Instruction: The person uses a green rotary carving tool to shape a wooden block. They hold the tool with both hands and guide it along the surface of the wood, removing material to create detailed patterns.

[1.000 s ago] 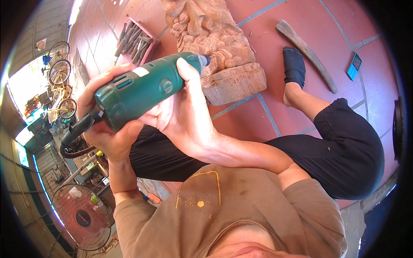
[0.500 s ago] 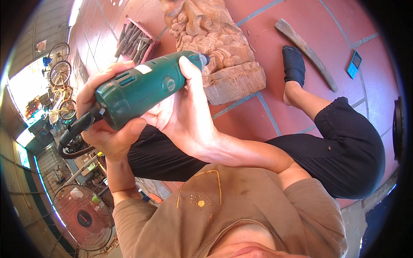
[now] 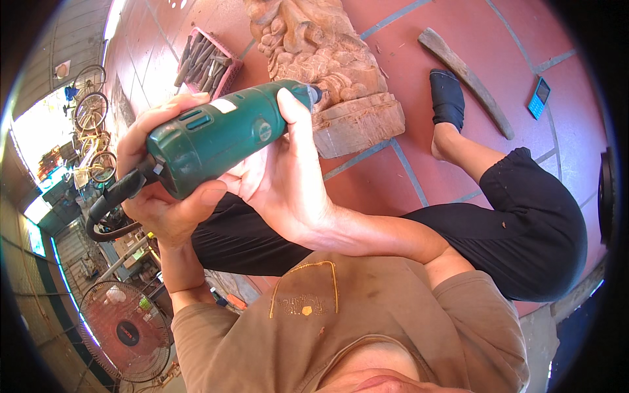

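A green handheld electric grinder (image 3: pixel 216 137) hangs in the air over my lap, its body tilted up toward the right. Around its rear end, close to the black power cord (image 3: pixel 114 203), curl the fingers of my left hand (image 3: pixel 171 213). My right hand (image 3: pixel 291 183) grips the front part, with the thumb laid along the upper side near the nose. The dark tip overlaps a carved wooden piece (image 3: pixel 327 62) in this view; whether they touch I cannot tell. Leafy, rounded relief covers the wood, which ends in a plain block.
A pink basket (image 3: pixel 230 73) of chisel-like tools stands left of the carving. On the tiled floor (image 3: pixel 367 190) to the right lie a curved wooden stick (image 3: pixel 468 82) and a blue keypad phone (image 3: pixel 539 98). A fan (image 3: pixel 124 331) and several bicycles (image 3: pixel 92 111) are at the left.
The grinder and both hands have shifted very slightly to the right. Both grips look the same, and the carving stays in place.
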`<action>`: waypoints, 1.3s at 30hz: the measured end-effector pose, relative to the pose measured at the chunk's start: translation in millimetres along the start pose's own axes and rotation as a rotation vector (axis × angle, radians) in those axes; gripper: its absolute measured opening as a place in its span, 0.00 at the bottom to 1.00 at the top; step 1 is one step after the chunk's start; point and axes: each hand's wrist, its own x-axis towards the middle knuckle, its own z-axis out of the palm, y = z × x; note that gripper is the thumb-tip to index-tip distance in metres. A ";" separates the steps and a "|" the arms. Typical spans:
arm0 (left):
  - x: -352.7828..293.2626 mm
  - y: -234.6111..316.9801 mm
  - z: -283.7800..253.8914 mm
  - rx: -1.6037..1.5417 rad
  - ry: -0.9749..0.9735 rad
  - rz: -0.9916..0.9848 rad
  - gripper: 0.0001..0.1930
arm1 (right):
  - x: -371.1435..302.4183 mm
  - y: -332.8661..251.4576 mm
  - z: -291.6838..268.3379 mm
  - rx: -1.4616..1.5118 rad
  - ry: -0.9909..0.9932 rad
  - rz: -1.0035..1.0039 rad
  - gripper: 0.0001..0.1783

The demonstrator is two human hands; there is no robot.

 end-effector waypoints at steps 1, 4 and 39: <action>-0.3 0.0 -0.4 0.000 -0.002 -0.002 0.41 | -0.2 0.3 0.0 0.005 0.002 0.002 0.38; -0.2 0.3 -0.5 0.002 -0.008 -0.002 0.41 | -0.3 0.1 0.8 0.003 0.004 -0.001 0.38; -3.5 -2.6 -6.3 -0.024 0.033 -0.058 0.42 | 0.4 2.5 3.1 -0.029 0.028 0.045 0.37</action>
